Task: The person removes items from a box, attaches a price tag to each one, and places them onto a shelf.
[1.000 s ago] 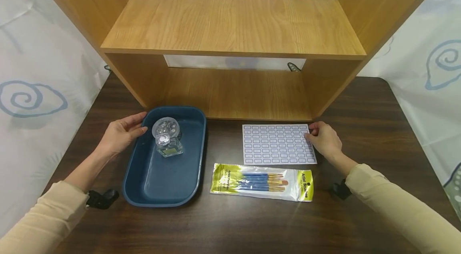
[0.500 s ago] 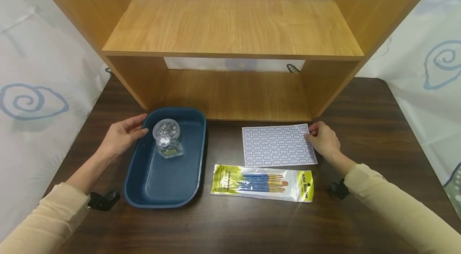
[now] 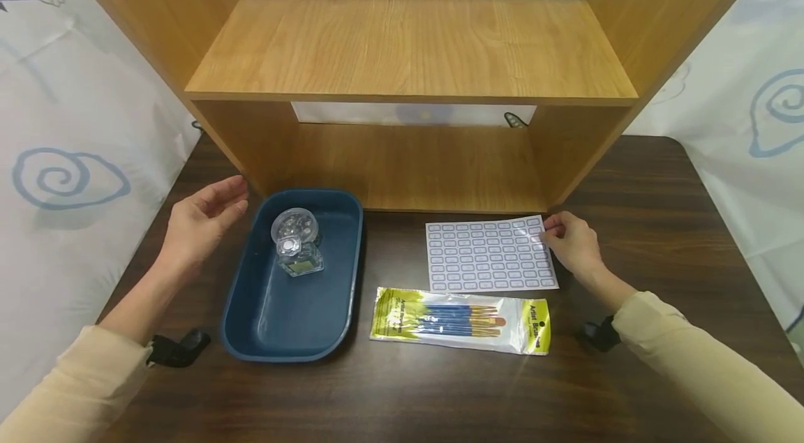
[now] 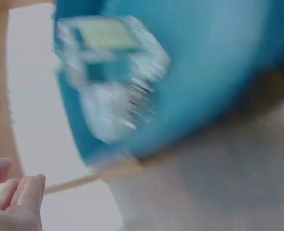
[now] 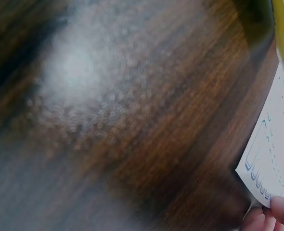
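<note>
While the left hand (image 3: 204,223) hovers with thumb and fingers parted and nothing between them, the tray (image 3: 289,331) sits just to its right, apparently untouched by it. Inside, to the right of those fingertips, a clear jar (image 3: 295,223) and a small bottle (image 3: 303,263) stand close together; whether they touch, I cannot tell. Between the hands, nearer the person than either, lies the brush pack (image 3: 460,321). Directly left of the right hand (image 3: 574,244) is the sheet (image 3: 490,254), its right edge pinched between that hand's thumb and fingers, and the right wrist view shows it bending near the grip.

A light pinch should be enough, since the sheet looks thin and would probably crease if squeezed or jerked. Raising the held edge slowly ought to free the rest without dragging it across the pack, which is very close. The free left hand could steady the loose side, provided it clears the bottle.
</note>
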The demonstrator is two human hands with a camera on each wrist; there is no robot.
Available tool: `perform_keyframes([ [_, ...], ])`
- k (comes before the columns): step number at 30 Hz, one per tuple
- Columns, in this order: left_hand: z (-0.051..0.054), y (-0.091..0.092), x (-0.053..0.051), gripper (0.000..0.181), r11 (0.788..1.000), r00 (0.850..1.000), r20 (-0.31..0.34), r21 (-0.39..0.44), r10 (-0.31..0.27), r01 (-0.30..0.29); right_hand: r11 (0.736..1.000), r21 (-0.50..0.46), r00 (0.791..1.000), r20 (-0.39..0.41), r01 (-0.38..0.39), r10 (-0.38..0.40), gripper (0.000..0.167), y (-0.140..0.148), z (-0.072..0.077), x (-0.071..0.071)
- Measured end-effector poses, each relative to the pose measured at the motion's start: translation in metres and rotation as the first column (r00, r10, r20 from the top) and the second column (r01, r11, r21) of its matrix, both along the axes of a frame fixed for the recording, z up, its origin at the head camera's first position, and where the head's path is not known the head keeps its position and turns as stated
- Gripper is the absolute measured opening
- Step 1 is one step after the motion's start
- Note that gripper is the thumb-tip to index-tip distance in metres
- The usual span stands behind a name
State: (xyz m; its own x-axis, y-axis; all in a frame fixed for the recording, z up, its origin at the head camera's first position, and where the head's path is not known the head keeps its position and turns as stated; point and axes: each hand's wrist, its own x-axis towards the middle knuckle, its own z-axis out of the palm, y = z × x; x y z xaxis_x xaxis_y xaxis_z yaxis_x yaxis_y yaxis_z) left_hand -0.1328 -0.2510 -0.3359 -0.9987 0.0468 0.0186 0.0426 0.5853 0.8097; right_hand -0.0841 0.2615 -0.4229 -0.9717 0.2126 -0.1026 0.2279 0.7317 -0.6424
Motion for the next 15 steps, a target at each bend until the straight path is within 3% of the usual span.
perform_keyframes([
  [4,0.02,0.032,0.011,0.048,0.986,0.996,-0.035,0.144,-0.085,0.089,1.0,-0.025,1.0,-0.018,-0.004,0.004,0.018,0.001,0.0,0.002],
  [7,0.027,0.063,0.02,0.046,0.945,0.983,-0.003,0.275,-0.186,0.179,0.999,-0.049,0.999,-0.029,-0.014,0.013,0.018,0.001,-0.001,0.003],
  [10,0.025,0.094,0.027,0.046,0.907,0.959,0.083,0.354,-0.272,0.227,0.997,-0.069,0.999,-0.044,-0.018,0.015,0.017,0.002,-0.001,0.004],
  [15,0.004,0.138,0.031,0.049,0.86,0.909,0.247,0.473,-0.336,0.19,0.992,-0.126,0.999,-0.05,0.004,-0.01,0.016,0.001,-0.001,0.005],
])
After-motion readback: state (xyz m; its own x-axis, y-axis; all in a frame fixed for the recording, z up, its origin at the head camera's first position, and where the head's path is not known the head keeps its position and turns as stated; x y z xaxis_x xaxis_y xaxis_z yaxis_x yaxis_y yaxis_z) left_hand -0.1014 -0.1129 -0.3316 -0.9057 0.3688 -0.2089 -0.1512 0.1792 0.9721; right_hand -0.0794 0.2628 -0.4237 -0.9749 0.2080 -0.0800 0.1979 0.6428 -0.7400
